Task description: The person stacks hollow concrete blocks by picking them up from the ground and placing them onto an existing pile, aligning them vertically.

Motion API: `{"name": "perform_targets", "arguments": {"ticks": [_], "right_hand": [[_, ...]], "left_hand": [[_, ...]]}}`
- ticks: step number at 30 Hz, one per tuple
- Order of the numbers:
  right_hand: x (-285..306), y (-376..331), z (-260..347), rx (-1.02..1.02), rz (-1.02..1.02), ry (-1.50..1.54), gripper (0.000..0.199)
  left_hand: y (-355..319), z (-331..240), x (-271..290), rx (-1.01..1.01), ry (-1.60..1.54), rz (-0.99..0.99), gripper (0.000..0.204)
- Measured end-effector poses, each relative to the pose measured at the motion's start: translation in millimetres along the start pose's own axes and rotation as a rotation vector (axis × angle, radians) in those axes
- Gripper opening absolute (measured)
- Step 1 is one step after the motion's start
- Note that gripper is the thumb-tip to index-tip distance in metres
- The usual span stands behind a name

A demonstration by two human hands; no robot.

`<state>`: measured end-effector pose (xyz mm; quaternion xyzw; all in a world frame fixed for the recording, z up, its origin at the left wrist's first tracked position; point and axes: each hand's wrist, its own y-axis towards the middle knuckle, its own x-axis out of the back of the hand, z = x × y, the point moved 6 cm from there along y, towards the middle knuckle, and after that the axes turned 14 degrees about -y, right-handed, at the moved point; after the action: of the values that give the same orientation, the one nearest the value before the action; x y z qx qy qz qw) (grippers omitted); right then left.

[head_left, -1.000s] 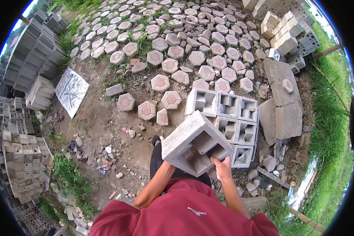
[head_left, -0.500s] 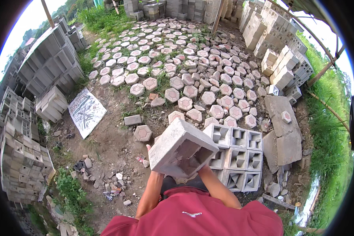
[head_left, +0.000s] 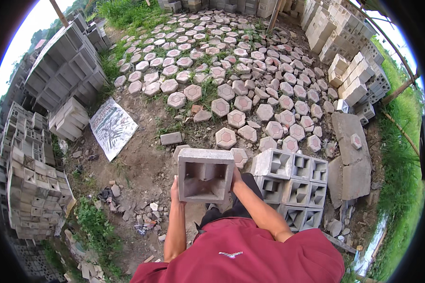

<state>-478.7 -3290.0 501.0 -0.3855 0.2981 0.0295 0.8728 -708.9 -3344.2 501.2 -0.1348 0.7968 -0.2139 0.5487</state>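
Between my two hands I hold a grey concrete ventilation block (head_left: 205,154), a square frame with a recessed hollow facing me. My left hand (head_left: 175,189) grips its left side near the lower corner, fingers partly hidden behind it. Along the right side, my right hand (head_left: 236,178) is closed on the block, most of its fingers out of sight. Just right of my right arm, a stack of similar blocks (head_left: 310,187) stands with its angular hollows showing.
Hexagonal pavers (head_left: 226,137) cover the ground ahead. A printed white sheet (head_left: 112,129) lies left, near stacked blocks (head_left: 63,70). Broken concrete slabs (head_left: 354,177) lie right of the block stack. Rubble (head_left: 148,216) is scattered by my left side.
The block has swung left, away from the stack, and turned from a slant to nearly square with me. Both hands have stayed on it.
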Motion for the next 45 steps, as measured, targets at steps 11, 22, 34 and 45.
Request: {"name": "perform_targets", "arguments": {"ticks": [11,22,34,45], "right_hand": [[43,127,112,-0.165,-0.135,0.057,0.047],[-5,115,407,0.157,-0.062,-0.172,0.060],[-67,257,552,0.290,-0.107,-0.236,0.069],[-136,398,671,0.321,-0.375,-0.282,0.094]], "left_hand": [[142,13,-48,-0.004,0.523,-0.309,0.041],[272,36,-309,0.053,0.288,-0.159,0.047],[478,-26,-397,0.144,0.315,-0.104,0.047],[659,-132,-510,0.294,0.442,-0.052,0.063]]}}
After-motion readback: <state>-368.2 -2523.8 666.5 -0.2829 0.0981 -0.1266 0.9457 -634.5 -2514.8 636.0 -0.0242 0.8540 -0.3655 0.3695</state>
